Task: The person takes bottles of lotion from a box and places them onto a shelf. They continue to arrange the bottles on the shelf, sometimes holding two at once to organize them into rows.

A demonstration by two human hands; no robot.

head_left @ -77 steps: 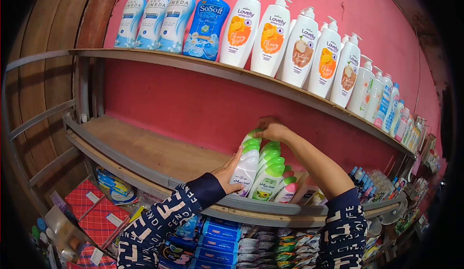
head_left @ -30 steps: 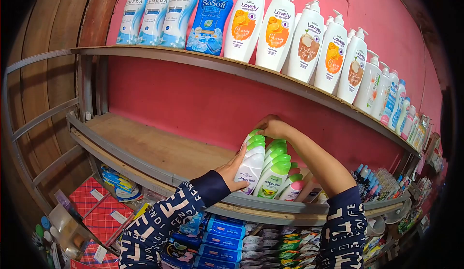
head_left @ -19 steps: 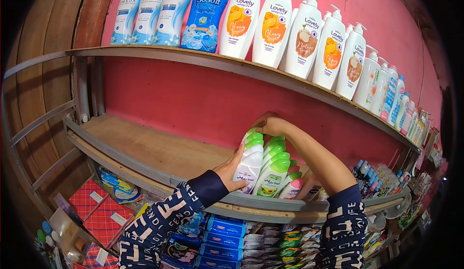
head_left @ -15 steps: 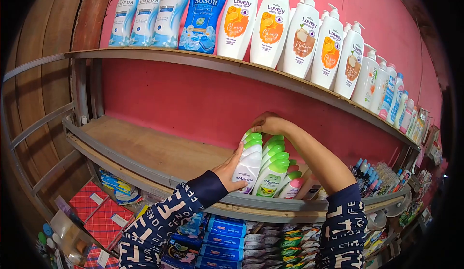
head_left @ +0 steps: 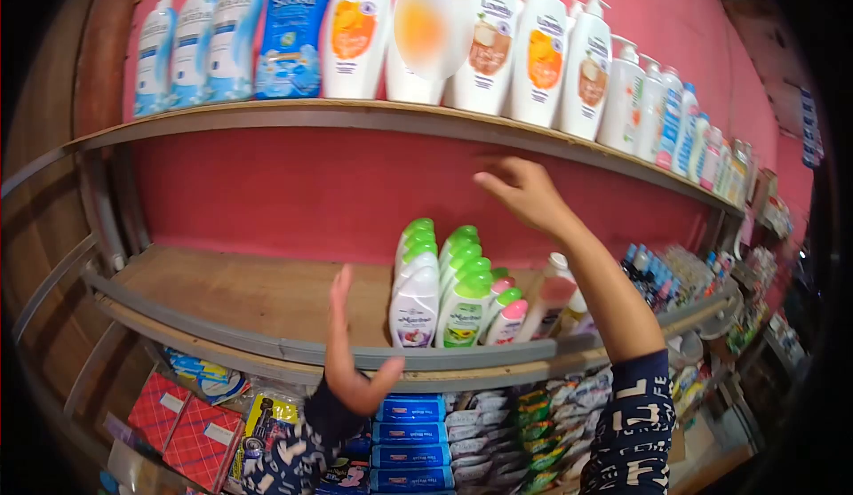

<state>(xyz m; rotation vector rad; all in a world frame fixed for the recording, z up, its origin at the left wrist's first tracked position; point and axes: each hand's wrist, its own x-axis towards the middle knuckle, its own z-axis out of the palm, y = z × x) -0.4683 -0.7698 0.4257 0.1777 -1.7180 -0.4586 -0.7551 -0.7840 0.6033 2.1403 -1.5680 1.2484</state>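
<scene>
The green-capped bottles [head_left: 435,291] stand upright in rows on the middle shelf [head_left: 249,295], between the two hands. The left hand [head_left: 354,362], flat and empty, sits low, just left of them, seemingly nearer. The right hand [head_left: 526,195], fingers spread and empty, hovers above them to the right.

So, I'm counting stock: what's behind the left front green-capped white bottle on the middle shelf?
Behind the left front bottle, several green caps line up toward the pink wall. Their bodies are covered, so their labels cannot be seen.
</scene>
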